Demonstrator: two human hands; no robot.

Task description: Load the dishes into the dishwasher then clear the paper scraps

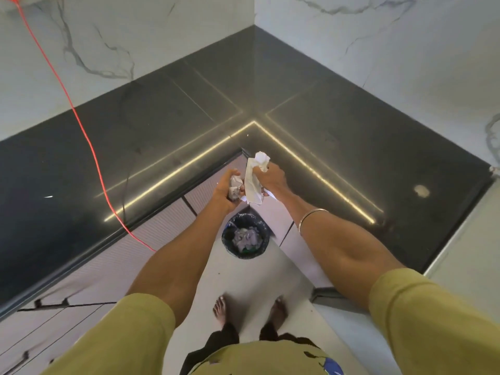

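My left hand (226, 192) grips a crumpled grey-white paper ball (234, 188) in its palm. My right hand (273, 175) holds a long white paper scrap (255, 180) that hangs down from its fingers. Both hands are close together above the inner corner of the black countertop (162, 125). Directly below them on the floor stands a small black waste bin (245, 236) with crumpled paper inside. No dishes or dishwasher are in view.
A red cord (81, 125) runs from the top left across the counter and over its front edge. A small pale scrap (421, 190) lies on the counter at the right. White drawer fronts (81, 288) sit below the counter. My bare feet (251, 309) stand on the pale floor.
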